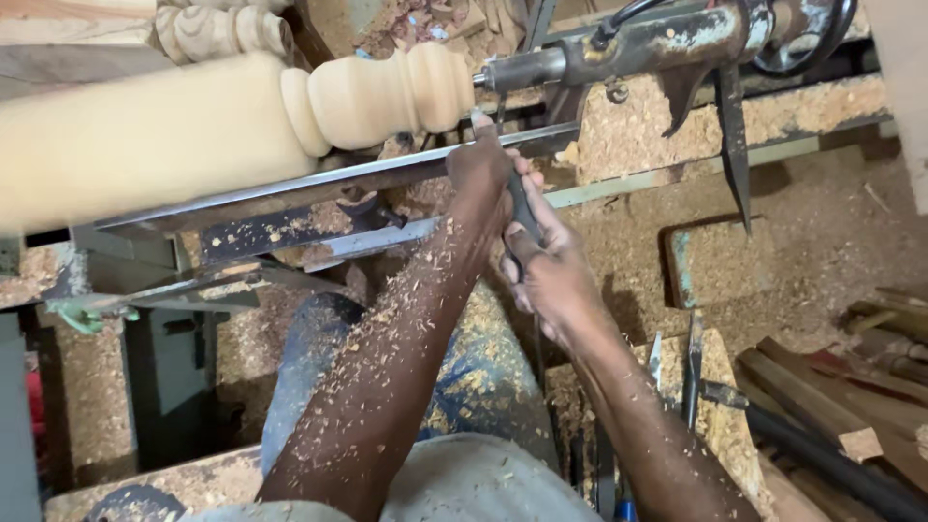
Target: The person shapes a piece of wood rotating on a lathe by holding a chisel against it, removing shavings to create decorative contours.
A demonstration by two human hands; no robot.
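A pale turned wooden spindle [290, 106] with rounded beads spins blurred on a lathe, held at its right end by the rusty tailstock [638, 48]. My left hand [480, 169] rests on the long metal tool rest [319, 184], fingers pressing down a dark chisel [523, 208] whose tip points at the spindle's right end. My right hand [546, 266] grips the chisel's handle just behind the left hand. Both forearms are covered in wood shavings.
Sawdust [793, 222] coats the lathe bed and the floor. Several spare chisels [691, 372] stand by my right elbow. Dark bars and wood offcuts [831, 406] lie at the lower right. Another carved wooden piece [222, 29] lies behind the lathe.
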